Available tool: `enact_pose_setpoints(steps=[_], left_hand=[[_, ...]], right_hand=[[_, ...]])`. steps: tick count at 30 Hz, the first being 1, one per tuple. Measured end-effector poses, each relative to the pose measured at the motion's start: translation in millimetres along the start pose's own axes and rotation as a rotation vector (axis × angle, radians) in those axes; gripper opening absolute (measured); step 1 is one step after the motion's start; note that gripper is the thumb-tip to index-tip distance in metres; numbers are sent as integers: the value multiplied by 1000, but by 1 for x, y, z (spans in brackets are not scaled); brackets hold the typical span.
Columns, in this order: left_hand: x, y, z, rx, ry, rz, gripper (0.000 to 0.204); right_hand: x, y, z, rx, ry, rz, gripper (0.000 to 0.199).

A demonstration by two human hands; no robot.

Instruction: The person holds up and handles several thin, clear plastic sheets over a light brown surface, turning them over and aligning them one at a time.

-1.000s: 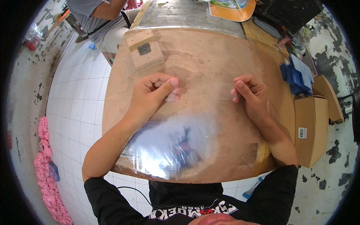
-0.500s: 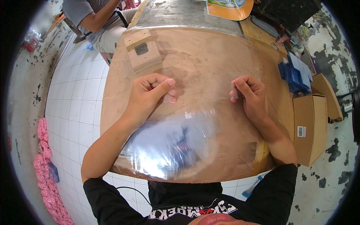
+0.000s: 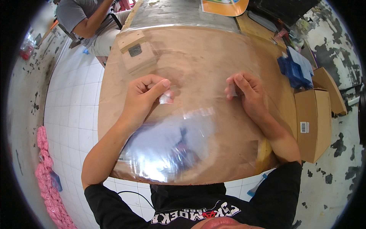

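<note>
My left hand [image 3: 146,93] is closed in a pinch over the middle of the table, left of centre. A bit of clear plastic film [image 3: 165,99] pokes out below its fingertips. Across from it, my right hand [image 3: 249,91] is pinched as well, with thin clear film [image 3: 233,91] showing at its fingers. Whether both hands grip one see-through piece or two, I cannot tell. Beyond my left hand lies a small wooden block fixture [image 3: 139,61] with a dark square inset. Shiny clear plastic [image 3: 167,149] lies on the table nearest me, its outline lost in glare.
Brown paper under clear sheeting covers the table [image 3: 206,49]. An open cardboard box [image 3: 312,126] stands at the right edge, with blue packets [image 3: 297,72] behind it. Another person [image 3: 87,23] sits at the far left. Pink bundled material [image 3: 49,179] hangs along the left wall.
The whole view has shifted slightly, so most things sit further left. Both hands keep their pinch and their distance apart. The film at my left fingertips shows more plainly.
</note>
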State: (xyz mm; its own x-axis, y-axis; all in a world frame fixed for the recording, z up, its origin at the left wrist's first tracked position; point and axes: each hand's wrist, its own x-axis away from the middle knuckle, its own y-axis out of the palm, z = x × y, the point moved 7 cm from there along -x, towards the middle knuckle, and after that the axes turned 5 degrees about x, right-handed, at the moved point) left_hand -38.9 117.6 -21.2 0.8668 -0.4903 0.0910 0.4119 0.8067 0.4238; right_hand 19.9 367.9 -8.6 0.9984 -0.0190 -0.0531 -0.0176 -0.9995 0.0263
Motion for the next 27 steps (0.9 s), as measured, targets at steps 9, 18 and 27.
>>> enact_pose_setpoints(steps=[9,18,27], left_hand=[[2,3,-2,-95,-19,3,13],[1,1,-1,-16,18,-20,15],[0,-1,0,-27,33,0,14]], right_hand=[[-1,8,2,216,-25,-46,15],[-4,-11,5,14,-4,150,28],[-6,-10,1,-112,3,104,43]])
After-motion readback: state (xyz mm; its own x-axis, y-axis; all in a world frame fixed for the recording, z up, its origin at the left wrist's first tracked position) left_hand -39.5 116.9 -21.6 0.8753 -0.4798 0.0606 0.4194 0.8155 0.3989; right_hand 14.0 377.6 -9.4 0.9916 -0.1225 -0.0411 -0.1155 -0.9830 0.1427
